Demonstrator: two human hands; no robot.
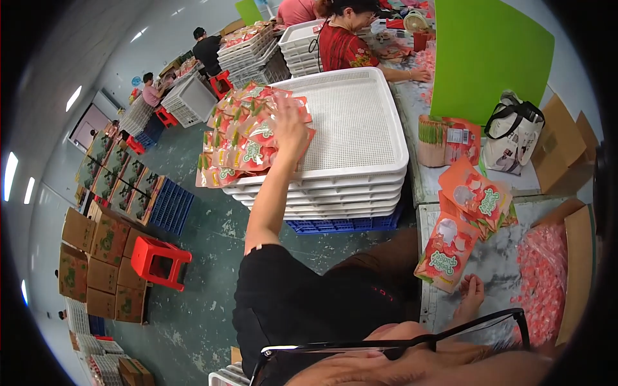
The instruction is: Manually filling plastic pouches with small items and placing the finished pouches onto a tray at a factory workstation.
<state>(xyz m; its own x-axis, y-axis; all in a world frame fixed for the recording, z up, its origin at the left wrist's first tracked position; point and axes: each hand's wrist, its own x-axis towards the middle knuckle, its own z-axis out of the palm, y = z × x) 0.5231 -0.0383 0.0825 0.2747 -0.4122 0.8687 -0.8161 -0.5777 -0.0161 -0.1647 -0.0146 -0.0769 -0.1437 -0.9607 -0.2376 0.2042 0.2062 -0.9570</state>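
Note:
My left hand (293,132) reaches out over a pile of red and tan printed pouches (241,132), its fingers stretched across the top ones and slightly blurred. The pouches lie on the left part of a white mesh tray (351,122), some overhanging its edge. My right hand (473,296) is low over the worktable, fingers loosely bent, with nothing visible in them. Just above it is a red pouch (445,254), lying at the table's near edge. More pouches (479,196) overlap behind that one.
Under the top tray are several stacked trays (322,204) on a blue pallet (341,224). Pink wrapped pieces (544,276) fill an open carton (579,270). Beyond them stand a bag (513,138) and a green panel (489,61). A co-worker (344,48) sits behind; a red stool (161,260) stands left.

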